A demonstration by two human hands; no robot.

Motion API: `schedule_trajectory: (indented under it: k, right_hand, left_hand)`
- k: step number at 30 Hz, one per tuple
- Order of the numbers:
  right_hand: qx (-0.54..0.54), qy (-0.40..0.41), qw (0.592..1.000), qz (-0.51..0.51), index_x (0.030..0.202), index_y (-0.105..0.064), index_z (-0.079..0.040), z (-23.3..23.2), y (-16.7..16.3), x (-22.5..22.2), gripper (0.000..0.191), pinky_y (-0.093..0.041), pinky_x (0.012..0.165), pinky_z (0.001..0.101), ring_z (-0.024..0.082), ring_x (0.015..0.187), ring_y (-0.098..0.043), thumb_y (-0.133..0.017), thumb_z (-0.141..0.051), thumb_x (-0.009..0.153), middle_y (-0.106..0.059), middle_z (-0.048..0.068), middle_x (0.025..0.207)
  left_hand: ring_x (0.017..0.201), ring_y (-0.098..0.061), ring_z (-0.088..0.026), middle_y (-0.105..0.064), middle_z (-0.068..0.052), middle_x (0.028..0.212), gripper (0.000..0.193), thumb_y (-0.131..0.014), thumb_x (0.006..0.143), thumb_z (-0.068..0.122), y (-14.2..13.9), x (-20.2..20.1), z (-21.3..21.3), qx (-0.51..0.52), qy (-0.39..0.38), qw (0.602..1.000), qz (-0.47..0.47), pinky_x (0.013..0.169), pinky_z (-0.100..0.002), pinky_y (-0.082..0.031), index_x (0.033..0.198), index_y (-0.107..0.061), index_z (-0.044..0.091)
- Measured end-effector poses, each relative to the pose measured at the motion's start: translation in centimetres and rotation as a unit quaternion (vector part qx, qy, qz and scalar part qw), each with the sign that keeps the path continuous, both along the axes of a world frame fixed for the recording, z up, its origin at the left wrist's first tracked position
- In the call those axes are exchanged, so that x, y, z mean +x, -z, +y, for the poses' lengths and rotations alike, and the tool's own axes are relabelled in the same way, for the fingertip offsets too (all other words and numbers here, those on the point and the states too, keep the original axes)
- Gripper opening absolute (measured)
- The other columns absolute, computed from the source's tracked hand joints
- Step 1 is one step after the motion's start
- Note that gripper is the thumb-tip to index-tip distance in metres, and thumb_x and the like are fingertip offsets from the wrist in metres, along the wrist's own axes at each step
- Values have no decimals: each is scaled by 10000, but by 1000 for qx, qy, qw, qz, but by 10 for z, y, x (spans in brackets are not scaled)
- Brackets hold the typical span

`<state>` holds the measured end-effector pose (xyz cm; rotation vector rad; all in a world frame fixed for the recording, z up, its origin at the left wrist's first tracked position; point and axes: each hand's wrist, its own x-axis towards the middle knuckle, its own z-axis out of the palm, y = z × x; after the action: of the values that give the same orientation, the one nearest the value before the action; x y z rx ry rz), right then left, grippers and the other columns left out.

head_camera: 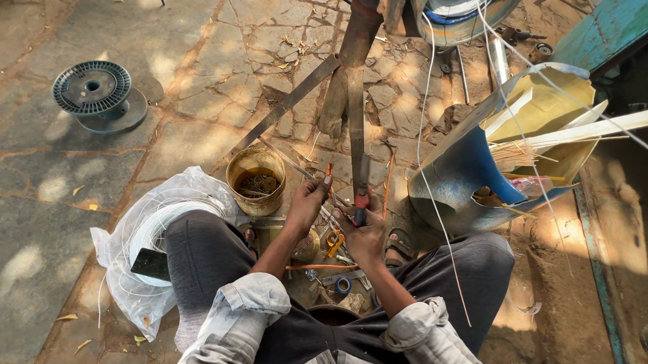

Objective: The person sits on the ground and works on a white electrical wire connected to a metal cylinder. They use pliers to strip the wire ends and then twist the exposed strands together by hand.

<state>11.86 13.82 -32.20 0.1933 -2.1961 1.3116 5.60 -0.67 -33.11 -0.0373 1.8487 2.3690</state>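
I sit on the ground with my knees apart. My left hand (306,203) pinches a thin orange wire (329,173) that stands upright just above its fingers. My right hand (367,237) is closed around a small tool with a red and dark handle (361,203), held close to the wire. Both hands work right at the foot of a rusty metal stand (352,95) whose flat legs spread over the paving. Another orange wire (319,267) lies across the ground between my legs.
A rusty tin can (256,177) stands left of my hands. A white plastic bag with coiled white wire (155,228) lies by my left knee. A grey spool (92,90) is far left, a cut blue drum (466,171) with strips is at right. Small tools and a tape roll (343,284) lie between my legs.
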Motion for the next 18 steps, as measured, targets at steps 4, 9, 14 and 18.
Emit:
schedule_trajectory:
  k: [4,9,14,18]
  right_hand:
    - [-88,11,972,-219,962,-822,-58,4,-10,2,197,-528,722,377,265,815,-668,-840,-215,844,-598,86,1046]
    - [97,-80,974,-188,1204,-780,-128,46,-35,-11,444,-562,930,324,238,1025,-734,-655,-74,781,-697,77,1248]
    - [151,-206,948,-189,1273,-750,-118,56,-63,-24,408,-520,1019,350,225,1143,-703,-673,-169,876,-696,77,1325]
    - [102,-267,946,-153,1302,-704,-90,48,-82,-43,503,-461,1044,360,234,1210,-611,-799,-177,816,-624,101,1315]
  left_hand:
    - [536,-399,-62,-494,65,584,402,-683,937,470,-24,-1,-24,-131,-27,991,-21,518,-261,-327,793,-701,96]
    - [468,-576,-62,-636,29,550,273,-696,864,311,-41,-4,-51,-244,-84,966,7,489,-310,-477,798,-726,48]
    - [521,-556,-213,-588,-154,584,189,-639,786,133,-36,7,-48,-326,-74,927,171,561,-395,-488,847,-675,-42]
    - [704,-622,-326,-643,-212,762,405,-597,721,69,-37,15,-38,-288,7,892,348,710,-448,-501,1101,-672,-49]
